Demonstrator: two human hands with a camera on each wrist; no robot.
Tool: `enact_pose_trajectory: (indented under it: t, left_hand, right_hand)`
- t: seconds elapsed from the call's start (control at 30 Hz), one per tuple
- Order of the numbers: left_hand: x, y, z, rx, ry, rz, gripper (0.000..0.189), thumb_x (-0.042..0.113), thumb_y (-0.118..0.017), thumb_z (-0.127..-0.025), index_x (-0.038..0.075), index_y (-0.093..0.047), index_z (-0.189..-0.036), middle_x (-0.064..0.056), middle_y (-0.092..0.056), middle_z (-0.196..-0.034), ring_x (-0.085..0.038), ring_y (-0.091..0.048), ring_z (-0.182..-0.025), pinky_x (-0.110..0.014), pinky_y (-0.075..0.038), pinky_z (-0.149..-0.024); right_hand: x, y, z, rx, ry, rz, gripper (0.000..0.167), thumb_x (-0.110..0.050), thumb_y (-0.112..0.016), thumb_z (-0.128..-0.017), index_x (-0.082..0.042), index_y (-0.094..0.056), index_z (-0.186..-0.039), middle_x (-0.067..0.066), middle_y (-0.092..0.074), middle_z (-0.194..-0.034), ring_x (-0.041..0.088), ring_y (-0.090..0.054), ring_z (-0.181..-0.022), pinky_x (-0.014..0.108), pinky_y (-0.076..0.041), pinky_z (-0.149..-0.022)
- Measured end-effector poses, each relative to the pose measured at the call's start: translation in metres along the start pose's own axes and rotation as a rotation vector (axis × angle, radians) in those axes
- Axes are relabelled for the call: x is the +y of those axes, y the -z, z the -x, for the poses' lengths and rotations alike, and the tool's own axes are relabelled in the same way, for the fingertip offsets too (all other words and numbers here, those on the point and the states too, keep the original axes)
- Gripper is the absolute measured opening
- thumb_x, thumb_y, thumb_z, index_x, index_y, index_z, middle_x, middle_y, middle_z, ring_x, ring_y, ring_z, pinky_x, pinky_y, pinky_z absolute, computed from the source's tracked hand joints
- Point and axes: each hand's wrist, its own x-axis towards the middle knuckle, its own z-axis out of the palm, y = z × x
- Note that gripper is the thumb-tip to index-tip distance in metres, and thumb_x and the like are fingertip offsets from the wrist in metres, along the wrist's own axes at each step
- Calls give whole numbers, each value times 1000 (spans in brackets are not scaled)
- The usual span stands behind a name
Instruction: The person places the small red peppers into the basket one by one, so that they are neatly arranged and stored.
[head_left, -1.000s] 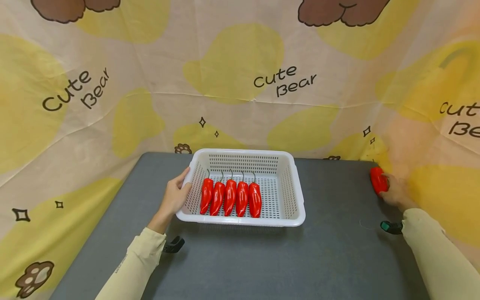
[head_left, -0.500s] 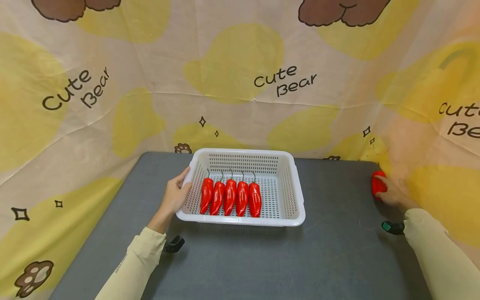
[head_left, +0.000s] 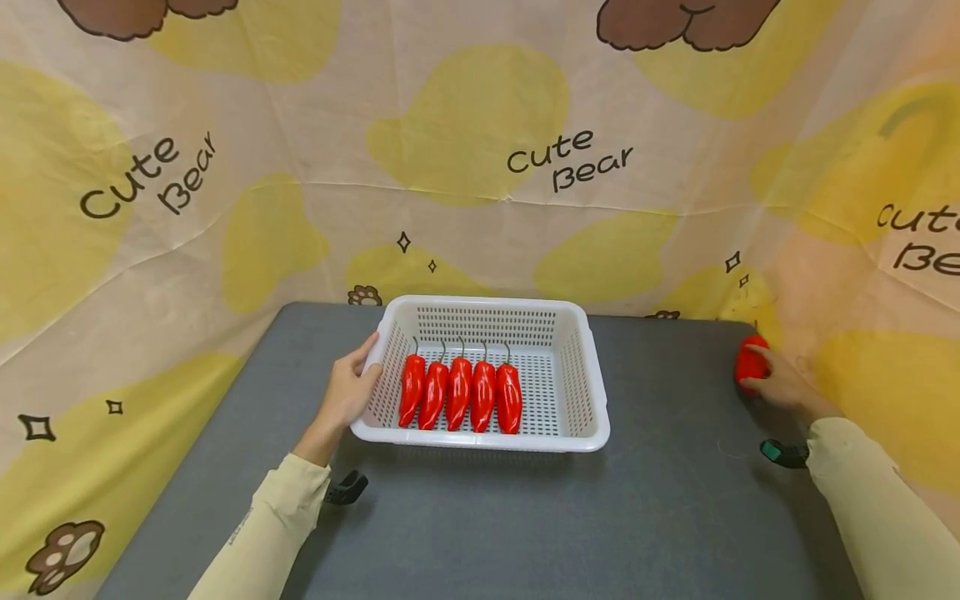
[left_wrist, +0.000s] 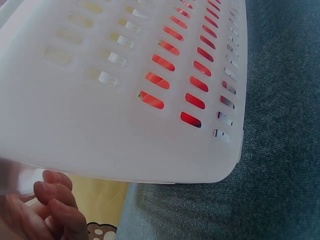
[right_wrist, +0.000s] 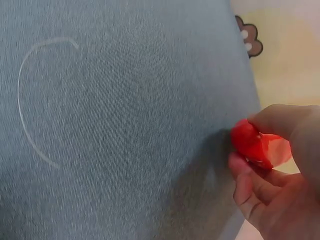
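In the head view my left hand (head_left: pixel 351 390) grips the left rim of a white perforated basket (head_left: pixel 480 444), thumb over the edge. The left wrist view looks at the basket's slotted side (left_wrist: pixel 100 135) from outside, with curled fingers (left_wrist: pixel 62 207) under its rim. Several shiny red chili peppers (head_left: pixel 460 396) with thin green stems lie side by side in the basket's left and middle part. Far right, at the table's back corner, my right hand (head_left: pixel 783 383) holds another red chili pepper (head_left: pixel 748 367). Thumb and fingertips pinch it from two sides in the right wrist view, hiding part of it.
A dark grey cloth-covered table (head_left: pixel 525 525) lies under everything. Yellow and cream printed fabric (head_left: pixel 480 125) hangs close behind and along both sides. A thin pale thread (right_wrist: pixel 20 100) curves on the cloth near my right hand. A dark strap-like device (head_left: pixel 783 454) sits at each wrist.
The fingers of my right hand have moved further over the red chili pepper, and the pepper has shifted slightly left. My left hand and the basket have stayed in place.
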Motion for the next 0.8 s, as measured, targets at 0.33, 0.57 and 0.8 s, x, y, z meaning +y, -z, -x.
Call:
enact_pose_trajectory:
  t: [0.33,0.57,0.8]
  left_hand:
    - [1,0,-1,-2,-9,6,59,10,-45,-100,18,-35,-158,-29,-55,-144,-46,-70,-106,-52,-62,-79]
    - [4,1,-2,3,-10,1,59,11,-45,-101,18,-35,-158,-29,-56,-142,-45,-71,-102,-50,-63,-77]
    - [1,1,0,-7,-4,5,59,12,-45,-101,18,-34,-159,-28,-54,-145,-46,-69,-108,-52,-61,-82]
  right_hand:
    - [-26,2,-6,-20,57,-77,76,-10,-60,-98,16,-14,-153,51,-34,-139,60,-46,-116,29,-53,-80]
    - [-42,3,-13,-7,98,-150,77,-7,-62,-97,16,-14,-153,51,-43,-132,26,-62,-93,19,-54,-65]
    - [-54,-4,-13,-24,89,-183,77,-9,-63,-98,13,-15,-154,50,-42,-133,31,-66,-92,24,-57,-66]
